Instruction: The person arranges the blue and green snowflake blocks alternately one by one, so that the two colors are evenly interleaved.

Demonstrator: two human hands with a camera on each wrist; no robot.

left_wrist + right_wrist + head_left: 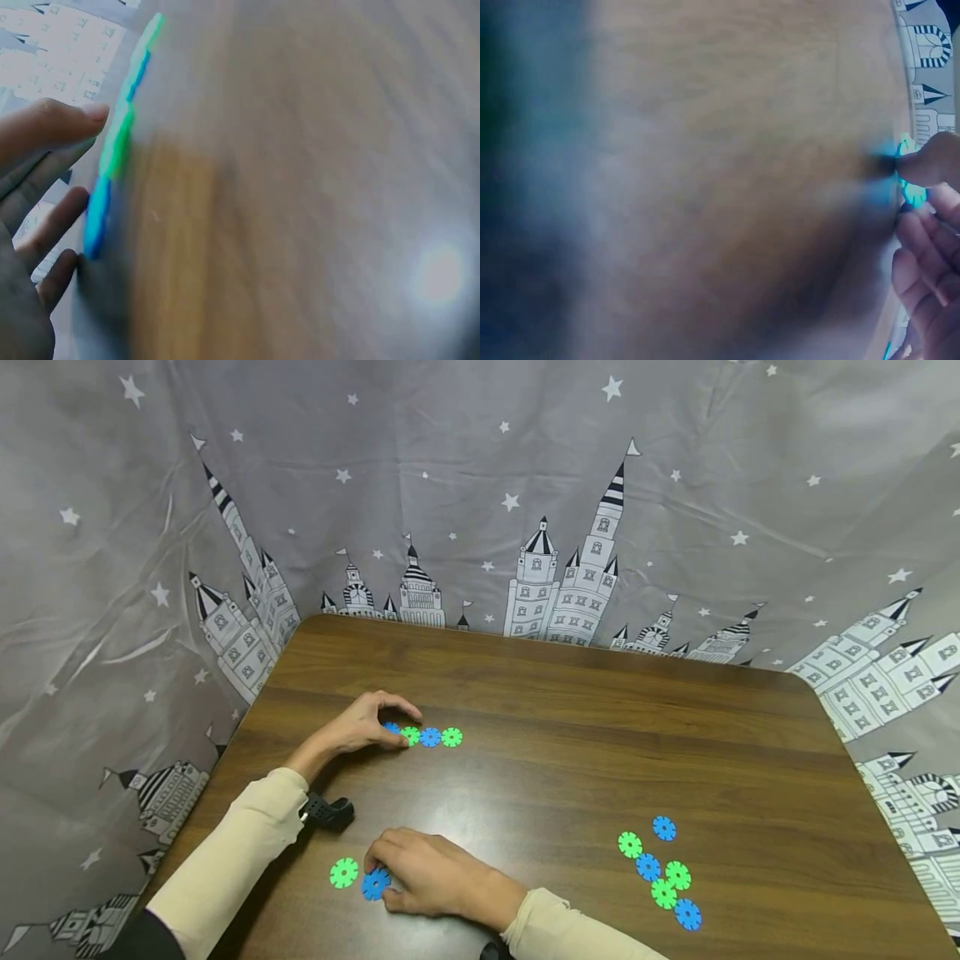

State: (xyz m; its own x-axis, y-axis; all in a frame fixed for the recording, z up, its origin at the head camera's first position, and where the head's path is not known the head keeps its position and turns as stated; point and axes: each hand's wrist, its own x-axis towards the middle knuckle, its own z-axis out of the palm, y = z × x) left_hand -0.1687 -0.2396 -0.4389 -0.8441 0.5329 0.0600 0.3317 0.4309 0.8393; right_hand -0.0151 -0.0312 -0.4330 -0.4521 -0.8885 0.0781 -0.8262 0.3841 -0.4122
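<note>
My left hand [363,724] reaches over the left end of a row of alternating blue and green notched plastic discs. Its thumb lies at a green disc [411,737], and its index finger stretches out behind the row, with a gap between them. A blue disc [96,225] at the row's end lies by the lower fingers in the left wrist view. Beyond the hand are another blue disc [430,737] and a green disc [452,737]. Nearer the front, my right hand [438,875] pinches a blue notched disc [374,885] between thumb and fingers. A loose green disc [344,872] is just left of it.
On the right of the brown wooden table [570,735] lies a loose group of several blue and green discs, among them a blue disc [664,828] and a green disc [630,844]. A grey curtain [450,460] with castles and stars hangs behind the table.
</note>
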